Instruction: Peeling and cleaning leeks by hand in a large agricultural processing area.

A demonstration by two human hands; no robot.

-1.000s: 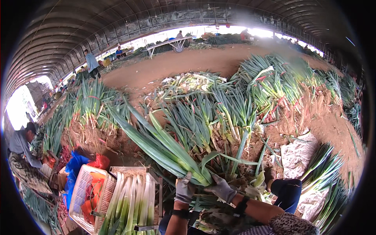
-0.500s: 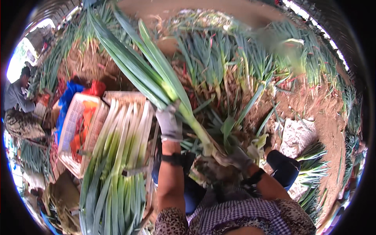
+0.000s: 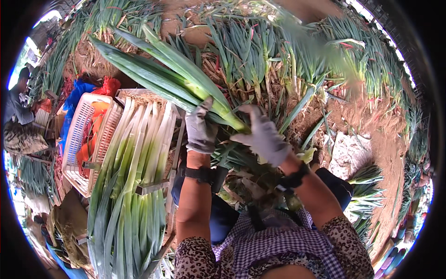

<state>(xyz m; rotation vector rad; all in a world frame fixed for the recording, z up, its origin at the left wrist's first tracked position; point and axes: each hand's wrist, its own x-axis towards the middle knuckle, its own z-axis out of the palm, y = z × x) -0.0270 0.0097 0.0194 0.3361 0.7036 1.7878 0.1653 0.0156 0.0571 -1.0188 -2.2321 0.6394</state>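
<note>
A large leek (image 3: 200, 89) lies slantwise in front of me, its broad green leaves pointing to the far left and its paler base towards the right. My left hand (image 3: 201, 126), in a grey-white work glove, is closed around it where the leaves meet the stem. Beside the base, my gloved right hand (image 3: 265, 136) has its fingers spread, with thumb and fingertips near the stem; I cannot tell whether they touch it. To the left, several stripped leeks (image 3: 134, 176) with white stems lie side by side on a rack with a metal bar (image 3: 152, 187).
Unstripped leeks (image 3: 251, 60) stand bundled across the far side. A white plastic basket (image 3: 78, 139) with orange and blue material is at the left, near a seated person (image 3: 19, 104). Between my legs lie loose leaves (image 3: 241, 160). A whitish sack (image 3: 350, 153) rests on the right.
My right hand has left the leek's root end, moved up and opened. The leek has swung to a flatter slant, and the papery outer layer trailing from its base no longer shows.
</note>
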